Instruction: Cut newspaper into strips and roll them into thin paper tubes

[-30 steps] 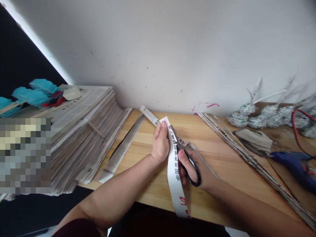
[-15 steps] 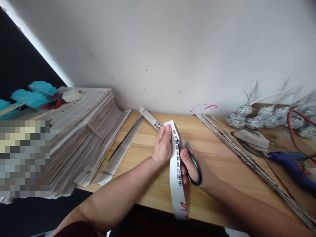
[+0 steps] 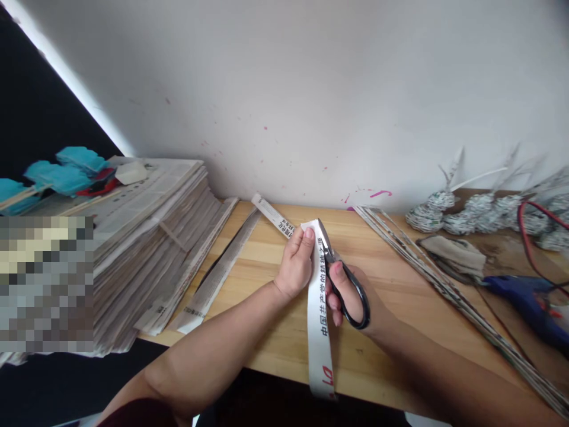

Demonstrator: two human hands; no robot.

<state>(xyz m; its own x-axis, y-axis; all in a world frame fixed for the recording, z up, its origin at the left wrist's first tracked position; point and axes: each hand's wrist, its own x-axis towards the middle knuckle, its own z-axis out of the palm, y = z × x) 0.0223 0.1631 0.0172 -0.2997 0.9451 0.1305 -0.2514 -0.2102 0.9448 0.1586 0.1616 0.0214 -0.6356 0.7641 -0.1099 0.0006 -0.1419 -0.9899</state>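
My left hand (image 3: 296,264) pinches a printed newspaper strip (image 3: 317,308) near its top end, thumb on the front face. The strip hangs down past the table's front edge, with dark characters along its length and a red mark near the bottom. Black-handled scissors (image 3: 355,302) are in my right hand (image 3: 353,290), thumb through one loop. Their blades lie along the strip's upper right edge, close to my left fingertips. Behind my left hand, another strip (image 3: 271,210) lies on the table, partly hidden.
A tall newspaper stack (image 3: 151,249) fills the left, with blue pieces (image 3: 73,169) on top. Thin rolled paper sticks (image 3: 427,279) run diagonally at right. Beyond them are woven paper forms (image 3: 431,210) and a blue glue gun (image 3: 524,299). A wall (image 3: 284,107) stands behind the wooden table (image 3: 262,350).
Both hands, the strip and the scissors have shifted slightly right. The scissor blades look more closed along the strip's edge, and a small scrap beside them is no longer visible.
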